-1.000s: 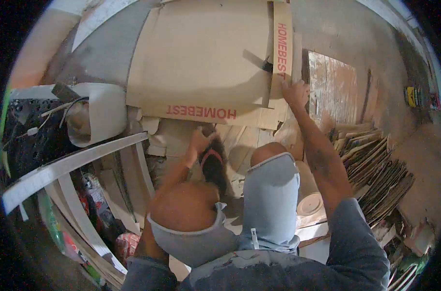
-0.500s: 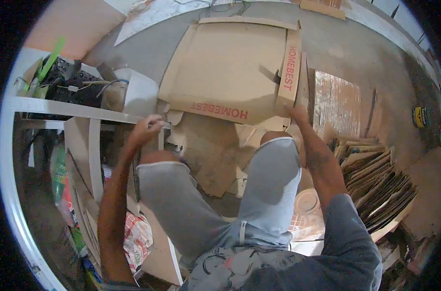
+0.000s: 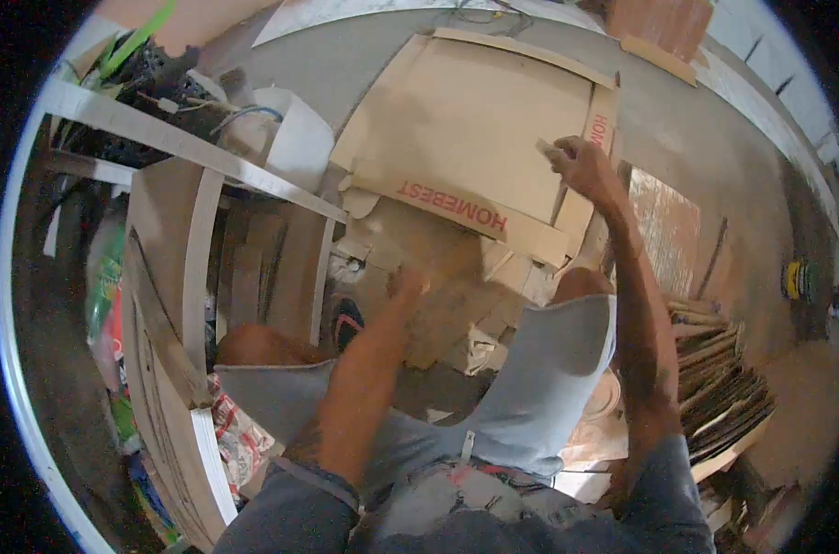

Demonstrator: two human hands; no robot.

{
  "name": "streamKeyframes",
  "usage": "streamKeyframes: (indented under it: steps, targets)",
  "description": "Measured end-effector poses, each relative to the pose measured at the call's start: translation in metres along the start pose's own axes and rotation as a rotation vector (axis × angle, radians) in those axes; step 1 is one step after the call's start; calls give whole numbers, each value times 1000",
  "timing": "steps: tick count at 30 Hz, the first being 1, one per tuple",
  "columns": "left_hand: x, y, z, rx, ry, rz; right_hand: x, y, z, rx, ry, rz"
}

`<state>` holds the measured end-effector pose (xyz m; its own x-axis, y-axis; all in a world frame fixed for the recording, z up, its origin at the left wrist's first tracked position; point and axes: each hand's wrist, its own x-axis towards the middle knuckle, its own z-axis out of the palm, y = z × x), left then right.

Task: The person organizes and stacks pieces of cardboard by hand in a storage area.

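Note:
A large flat cardboard tray (image 3: 479,125) with folded edges and red HOMEBEST lettering lies on the floor in front of me. My right hand (image 3: 581,168) is over its right side, near the lettered right flap. The fingers are closed, and a small pale piece shows at their tips; I cannot make out what it is. Smeared by motion, my left hand (image 3: 408,283) is in front of my knees, below the tray's near edge. Its fingers do not show clearly. Torn cardboard scraps (image 3: 438,323) lie on the floor beneath it.
At my left stands a white metal frame (image 3: 189,138) with cardboard sheets (image 3: 156,277) leaning inside. A stack of cardboard strips (image 3: 724,388) sits to my right. Beyond it are a whitish worn board (image 3: 661,226) and a yellow-and-black can (image 3: 794,281).
My left hand has left the white frame and moved right, in front of my knees. My right hand has risen from the tray's near right corner to over its right side. The view has shifted.

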<state>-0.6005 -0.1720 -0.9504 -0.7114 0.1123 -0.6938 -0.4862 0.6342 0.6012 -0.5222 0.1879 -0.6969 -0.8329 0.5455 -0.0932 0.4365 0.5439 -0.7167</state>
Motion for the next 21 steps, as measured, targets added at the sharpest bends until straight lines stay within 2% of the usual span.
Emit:
streamKeyframes:
  steps: [1, 4, 9, 11, 13, 14, 16, 17, 20, 21]
  targets:
    - [0, -34, 1, -118, 3, -70, -7, -17, 10, 24, 12, -45]
    - [7, -105, -8, -434, 0, -217, -36, -65, 38, 137, -144, -65]
    - [25, -179, -45, -760, -95, -227, -57, -65, 106, 3, -364, -262]
    - [31, -194, -46, -744, -86, -215, -65, -38, 133, -132, -214, -514]
    - [26, -173, -31, -591, 64, -264, -60, -34, 153, -289, -342, -517]
    - [19, -161, -32, -514, 150, -282, -53, -49, 152, -349, -650, -294]
    - [10, -146, -37, -369, 338, -313, -51, -43, 160, -318, -621, -334]
    - [22, -158, -35, -443, 267, -348, -51, -44, 158, -300, -608, -359]
    - [42, -188, -38, -600, 93, -389, -40, -52, 135, -431, -612, -248]
    - [39, -200, -46, -615, 65, -354, -29, -41, 131, -415, -611, -326]
